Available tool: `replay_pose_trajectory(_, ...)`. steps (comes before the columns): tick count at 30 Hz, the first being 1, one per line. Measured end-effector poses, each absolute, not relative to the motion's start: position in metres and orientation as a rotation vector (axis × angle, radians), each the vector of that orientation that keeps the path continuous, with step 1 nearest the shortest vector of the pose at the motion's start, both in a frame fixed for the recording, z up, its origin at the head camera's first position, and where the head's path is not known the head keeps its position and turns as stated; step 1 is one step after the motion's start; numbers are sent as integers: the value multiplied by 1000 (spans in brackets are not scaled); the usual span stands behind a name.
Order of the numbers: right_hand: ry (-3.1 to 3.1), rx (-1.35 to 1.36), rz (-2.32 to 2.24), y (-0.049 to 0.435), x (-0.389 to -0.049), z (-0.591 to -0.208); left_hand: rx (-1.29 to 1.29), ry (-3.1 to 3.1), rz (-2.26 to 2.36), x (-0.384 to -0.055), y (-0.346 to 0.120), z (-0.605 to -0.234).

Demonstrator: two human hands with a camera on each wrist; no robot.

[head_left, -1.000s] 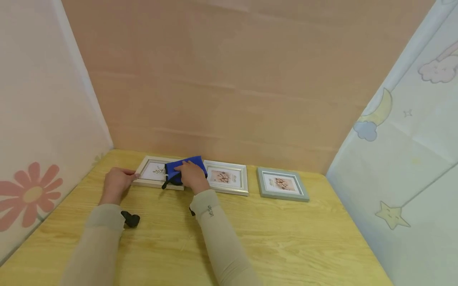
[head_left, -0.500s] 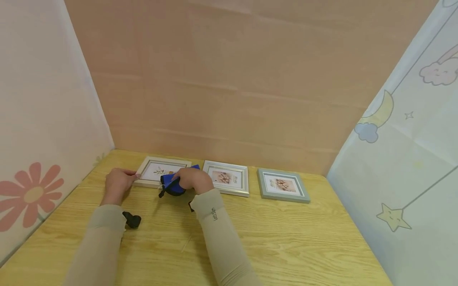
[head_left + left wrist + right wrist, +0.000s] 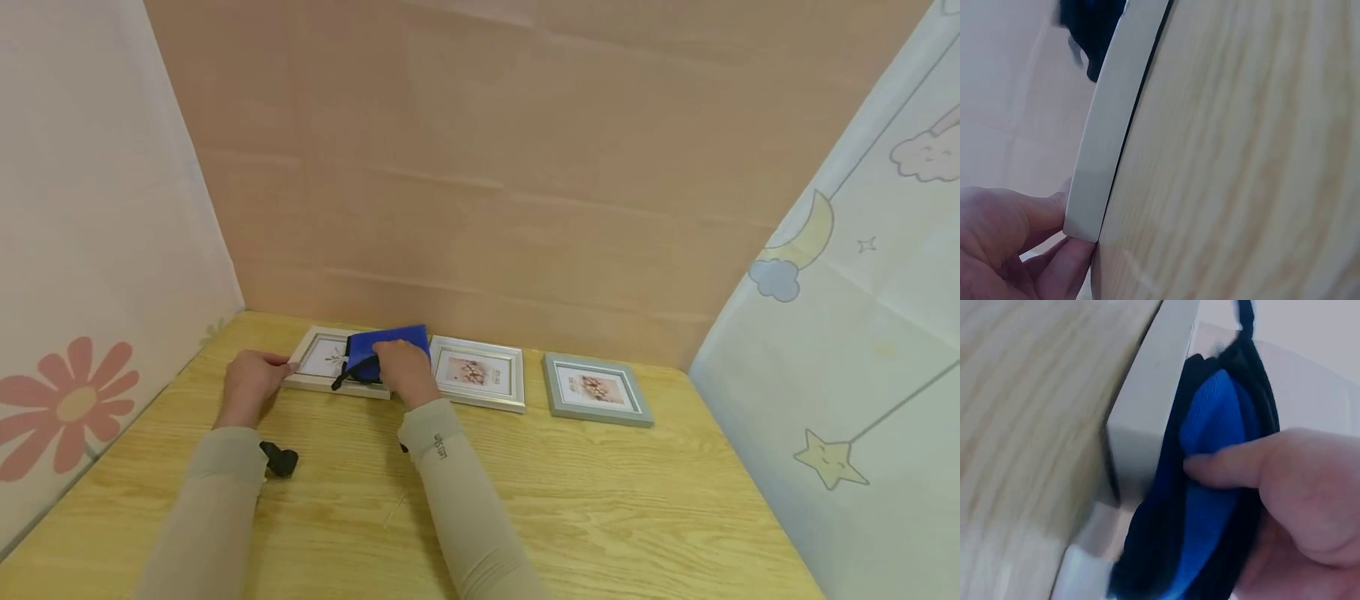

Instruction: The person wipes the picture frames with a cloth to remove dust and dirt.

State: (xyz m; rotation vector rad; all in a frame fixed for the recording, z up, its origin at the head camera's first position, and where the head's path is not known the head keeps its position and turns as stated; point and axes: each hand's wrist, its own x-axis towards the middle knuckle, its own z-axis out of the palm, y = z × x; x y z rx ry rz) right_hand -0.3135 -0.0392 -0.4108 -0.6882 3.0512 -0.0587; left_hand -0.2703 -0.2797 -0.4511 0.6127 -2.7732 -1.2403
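A cream picture frame (image 3: 307, 380) with a plant print lies flat at the left of the row. My left hand (image 3: 251, 382) pinches its left end, and the left wrist view shows thumb and finger at the corner of the frame's edge. My right hand (image 3: 407, 367) grips a folded blue cloth (image 3: 386, 337) with black edging and a black loop, held over the right half of that frame and hiding it. In the right wrist view, the thumb presses into the blue fold (image 3: 1210, 412), close against the frame's side (image 3: 1147, 394).
A silver picture frame (image 3: 517, 379) lies just right of the cloth. Farther right is a grey-green picture frame (image 3: 600, 417). All rest on a wood-grain table (image 3: 600, 517), with a tan backdrop (image 3: 480, 208) behind and patterned panels on both sides.
My right hand drew the cloth toward the frame's near edge, then moved it back up over the frame's right half. The left hand has kept its hold on the left end.
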Motion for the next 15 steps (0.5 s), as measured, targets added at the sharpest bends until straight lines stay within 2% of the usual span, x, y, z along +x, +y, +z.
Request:
replay_pose_trajectory(7,2879,-796,-90,-57,-288,-390,662,-2768,-1263,-270,-282,-450)
replay_pose_trajectory(10,2900,-711,-115,-61,-285,-387,623,-2771,-1254,-270,-282,-449)
replay_pose_trajectory(15,2984,-551,-168,-59,-298,-406,586,-2775,-1234,-271,-281,-448)
